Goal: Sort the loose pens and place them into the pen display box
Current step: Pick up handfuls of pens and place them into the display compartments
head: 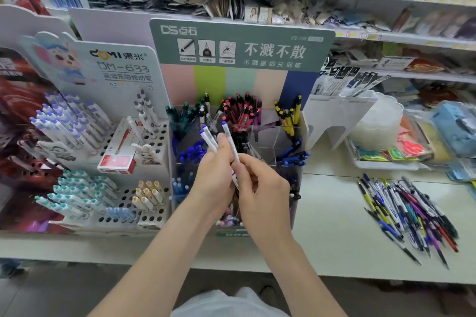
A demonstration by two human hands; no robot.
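Both hands up in front of the pen display box [268,141], close together, almost touching.

- Left hand [216,175]: fingers curled round two white pens with blue caps [208,139], caps up and fanned slightly apart.
- Right hand [260,188]: thumb and forefinger pinch the shaft of a third white pen [231,139], cap also up. Its lower end is hidden between the hands.
- Just beyond the hands: blue pens [190,153] in a middle cell, with green pens [180,113], red pens [239,110] and yellow pens [288,117] in the back row.
- Below the left hand: a front cell with what look like white, blue-capped pens [180,185]. Probably the match, though blur leaves doubt.
- Well off to the right of the right hand: the pile of loose pens [409,213] on the desk [334,213], still large. Task looks to be at an early to middle stage.

Step in hand, as I judge it: gathering like pens into one bundle before dropping them in. To do it well:

- Pass the third pen into the left hand's grip.
- Square all the caps level and pointing the same way.
- Check the cap colour against the cell.
- Lower the bundle tips down, clear of the dividers, so no neighbouring pen is knocked over.
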